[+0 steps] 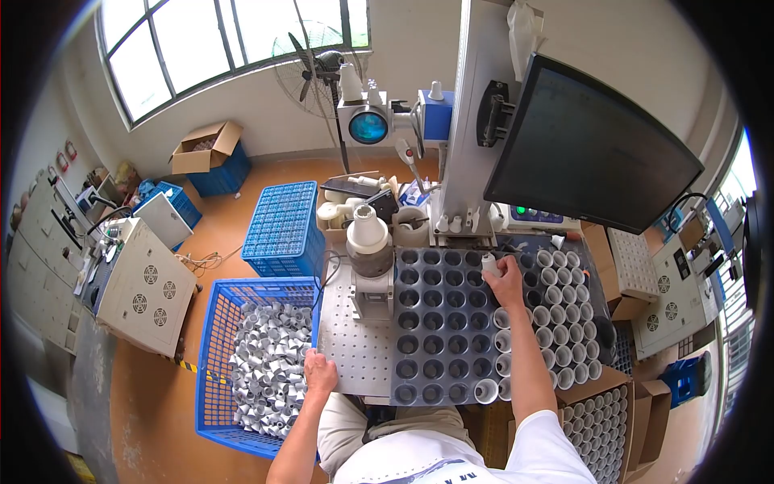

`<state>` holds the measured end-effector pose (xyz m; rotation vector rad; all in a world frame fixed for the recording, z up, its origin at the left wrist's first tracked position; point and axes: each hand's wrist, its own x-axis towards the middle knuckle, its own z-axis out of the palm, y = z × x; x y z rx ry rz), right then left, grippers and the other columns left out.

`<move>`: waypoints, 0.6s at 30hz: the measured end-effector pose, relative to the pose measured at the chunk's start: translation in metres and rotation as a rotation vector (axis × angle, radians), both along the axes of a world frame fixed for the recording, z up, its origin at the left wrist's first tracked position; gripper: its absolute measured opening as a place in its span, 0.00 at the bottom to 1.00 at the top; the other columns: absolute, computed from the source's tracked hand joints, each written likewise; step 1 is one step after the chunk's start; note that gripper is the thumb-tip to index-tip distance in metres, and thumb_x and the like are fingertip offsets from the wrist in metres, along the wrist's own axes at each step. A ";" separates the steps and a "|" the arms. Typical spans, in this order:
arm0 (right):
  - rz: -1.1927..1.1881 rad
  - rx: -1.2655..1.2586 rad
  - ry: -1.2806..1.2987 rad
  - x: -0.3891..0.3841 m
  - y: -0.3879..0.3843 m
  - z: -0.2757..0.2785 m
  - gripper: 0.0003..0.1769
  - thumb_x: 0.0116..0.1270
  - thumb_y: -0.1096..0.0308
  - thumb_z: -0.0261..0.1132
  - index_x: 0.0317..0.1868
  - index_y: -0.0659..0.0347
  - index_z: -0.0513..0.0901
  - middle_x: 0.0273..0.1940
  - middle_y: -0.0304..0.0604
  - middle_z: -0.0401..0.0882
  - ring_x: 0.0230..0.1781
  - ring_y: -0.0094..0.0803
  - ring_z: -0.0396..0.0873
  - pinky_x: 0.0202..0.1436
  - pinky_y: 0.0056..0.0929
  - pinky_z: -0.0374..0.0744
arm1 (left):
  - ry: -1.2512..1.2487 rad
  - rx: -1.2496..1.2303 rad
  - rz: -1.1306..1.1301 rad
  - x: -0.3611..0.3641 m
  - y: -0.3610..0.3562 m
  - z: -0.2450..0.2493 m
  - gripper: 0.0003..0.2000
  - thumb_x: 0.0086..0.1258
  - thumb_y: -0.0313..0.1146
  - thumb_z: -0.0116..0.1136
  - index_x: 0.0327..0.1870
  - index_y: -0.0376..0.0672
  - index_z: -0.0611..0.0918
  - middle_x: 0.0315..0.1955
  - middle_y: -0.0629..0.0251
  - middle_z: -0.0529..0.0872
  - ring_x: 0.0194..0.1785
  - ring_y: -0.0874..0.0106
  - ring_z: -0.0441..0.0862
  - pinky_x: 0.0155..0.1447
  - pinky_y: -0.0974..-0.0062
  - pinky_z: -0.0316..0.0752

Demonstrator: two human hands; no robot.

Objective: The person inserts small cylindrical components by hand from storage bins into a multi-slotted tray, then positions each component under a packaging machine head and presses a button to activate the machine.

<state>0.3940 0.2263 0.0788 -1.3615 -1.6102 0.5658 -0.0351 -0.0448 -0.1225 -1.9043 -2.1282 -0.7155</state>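
Holding white cup (488, 263), shirt lettering (463, 476) half-cropped

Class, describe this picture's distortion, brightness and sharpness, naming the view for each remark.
Head view: wide-angle distortion, black rounded border, the cabinet at left leaning; head view: upper-left window glaring white; head view: monitor dark, nothing readable; head view: left hand, right hand and its white cup fairly sharp.

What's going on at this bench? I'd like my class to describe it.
A person's right hand grips a white piece at the black tray. White cups stand in rows farther right. The left hand is beside the blue basket, which holds a heap of small pale parts; whether that hand holds one is unclear.
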 end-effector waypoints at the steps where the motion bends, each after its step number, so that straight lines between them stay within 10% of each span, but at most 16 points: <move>1: 0.000 -0.002 0.000 0.000 0.000 0.000 0.23 0.49 0.65 0.75 0.34 0.62 0.68 0.32 0.38 0.69 0.32 0.31 0.67 0.39 0.30 0.72 | 0.003 -0.012 0.002 0.001 0.000 0.005 0.15 0.54 0.25 0.57 0.40 0.34 0.68 0.47 0.34 0.73 0.52 0.40 0.73 0.58 0.48 0.69; 18: 0.000 0.003 -0.002 0.001 0.000 -0.001 0.23 0.49 0.66 0.76 0.33 0.62 0.68 0.31 0.39 0.69 0.32 0.32 0.68 0.39 0.30 0.72 | -0.006 -0.033 0.016 0.002 -0.001 0.007 0.14 0.54 0.25 0.57 0.39 0.33 0.69 0.48 0.34 0.74 0.52 0.41 0.74 0.60 0.49 0.69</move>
